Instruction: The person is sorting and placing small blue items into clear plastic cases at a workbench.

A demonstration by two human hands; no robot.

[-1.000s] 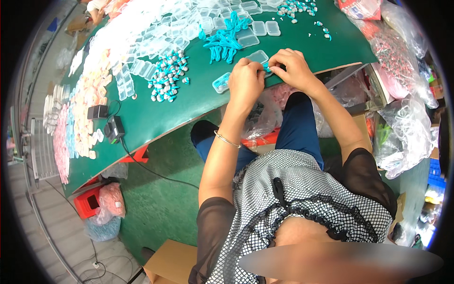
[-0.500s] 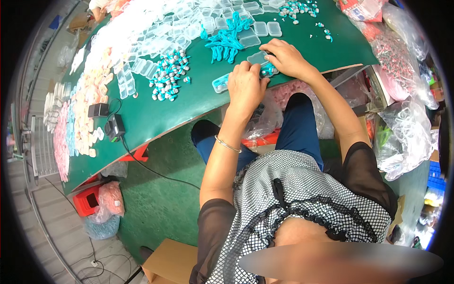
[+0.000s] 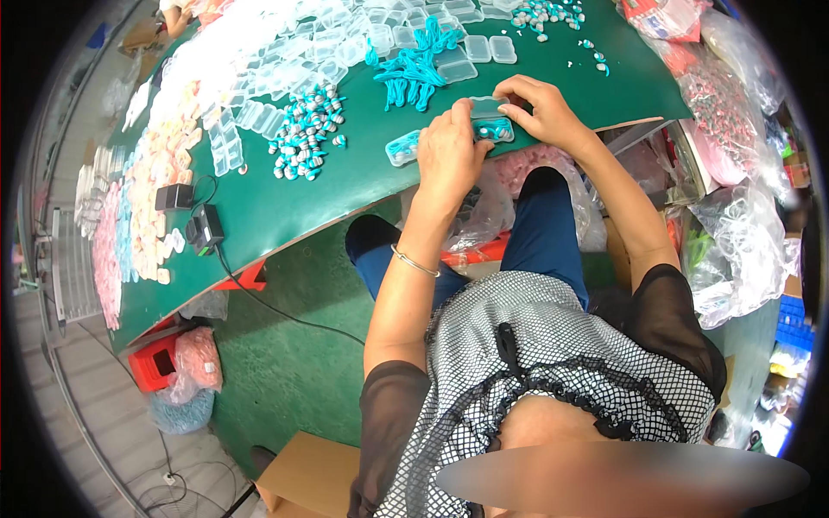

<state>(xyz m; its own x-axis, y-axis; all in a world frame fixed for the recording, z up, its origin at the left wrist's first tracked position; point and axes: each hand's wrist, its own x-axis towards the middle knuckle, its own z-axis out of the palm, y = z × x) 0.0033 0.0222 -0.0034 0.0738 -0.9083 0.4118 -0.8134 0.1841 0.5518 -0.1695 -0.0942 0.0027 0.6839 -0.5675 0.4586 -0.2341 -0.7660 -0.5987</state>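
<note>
At the table's front edge lies a small clear plastic case with its lid raised, holding teal cord and small plugs. Beside it, to the left, is a closed clear case with teal contents; whether the two are joined is hidden by my hand. My left hand is closed over them, thumb and fingers gripping the middle. With bent fingers, my right hand pinches the right end of the raised clear lid. Just beyond my hands lies a heap of teal cords.
Striped grey-and-teal plugs are piled left of the hands, with more plugs at the far right. Many clear cases cover the back of the green table. A black adapter trails a cable off the front edge.
My right hand has moved slightly right and its fingers have curled at the lid, which now stands raised, showing more of the contents. My left hand stays on the cases.
</note>
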